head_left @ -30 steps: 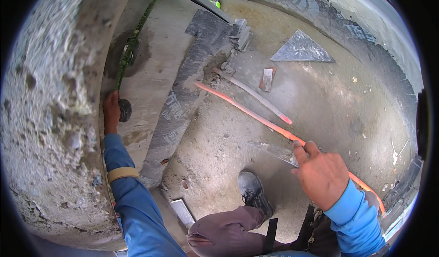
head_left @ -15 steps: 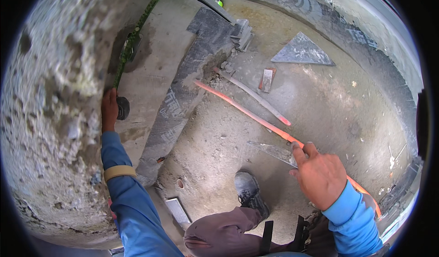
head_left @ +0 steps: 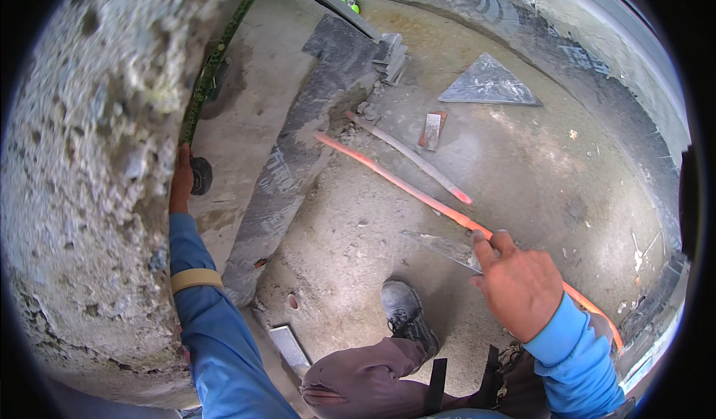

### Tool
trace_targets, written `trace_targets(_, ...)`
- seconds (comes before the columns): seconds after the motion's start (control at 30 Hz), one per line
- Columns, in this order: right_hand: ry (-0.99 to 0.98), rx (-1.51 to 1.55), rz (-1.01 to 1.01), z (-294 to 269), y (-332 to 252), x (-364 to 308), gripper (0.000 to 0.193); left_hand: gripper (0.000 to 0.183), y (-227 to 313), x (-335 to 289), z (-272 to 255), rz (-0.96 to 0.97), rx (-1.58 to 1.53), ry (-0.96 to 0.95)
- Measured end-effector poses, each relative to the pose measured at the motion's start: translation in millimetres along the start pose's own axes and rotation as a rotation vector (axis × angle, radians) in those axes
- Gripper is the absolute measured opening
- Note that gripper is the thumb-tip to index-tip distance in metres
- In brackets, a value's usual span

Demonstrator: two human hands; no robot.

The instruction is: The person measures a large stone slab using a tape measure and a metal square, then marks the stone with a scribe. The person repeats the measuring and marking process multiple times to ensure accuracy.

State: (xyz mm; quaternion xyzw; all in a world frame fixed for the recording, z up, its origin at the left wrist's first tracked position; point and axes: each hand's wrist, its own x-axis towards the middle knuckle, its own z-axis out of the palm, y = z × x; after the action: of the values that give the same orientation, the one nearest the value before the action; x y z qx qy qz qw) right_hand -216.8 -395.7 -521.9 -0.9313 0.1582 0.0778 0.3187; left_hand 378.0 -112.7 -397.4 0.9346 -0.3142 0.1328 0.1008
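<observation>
Presently, the right hand (head_left: 518,288) is clamped on a flat-bladed tool (head_left: 440,249); the left hand (head_left: 181,184) is at a rough wall (head_left: 89,158).
The tool's dusty blade points leftward over the concrete floor (head_left: 343,270), near an orange tube (head_left: 395,180) passing behind the right hand. The left hand meets the lower end of a green speckled strip (head_left: 197,99); partly hidden, its finger closure cannot be determined. A dark round object (head_left: 201,176) sits just beside it.
</observation>
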Motion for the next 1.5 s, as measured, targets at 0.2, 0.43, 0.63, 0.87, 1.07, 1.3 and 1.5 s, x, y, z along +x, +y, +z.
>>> trace_targets(0.2,-0.011,0.024,-0.010,-1,0,0,0.051,0.050,18,-11,-16,0.012,0.152,-0.023)
trace_targets(0.43,-0.040,0.051,0.042,-2,0,-3,0.058,0.050,6,0,-12,0.125,0.109,-0.033)
trace_targets(0.63,-0.038,0.057,0.035,0,-2,1,0.058,0.049,3,-1,-18,0.115,0.138,-0.033)
trace_targets(0.87,-0.043,0.067,0.054,0,-3,2,0.058,0.049,-1,2,-10,0.068,0.127,-0.010)
trace_targets(1.07,-0.024,0.057,0.041,0,-2,-1,0.058,0.048,-3,5,-16,0.105,0.152,-0.043)
trace_targets(1.3,-0.046,0.055,0.053,-4,-3,0,0.058,0.049,-7,6,-13,0.026,0.149,-0.050)
trace_targets(1.5,-0.034,0.014,0.016,-9,-2,-1,0.051,0.051,1,3,-8,0.011,0.080,-0.032)
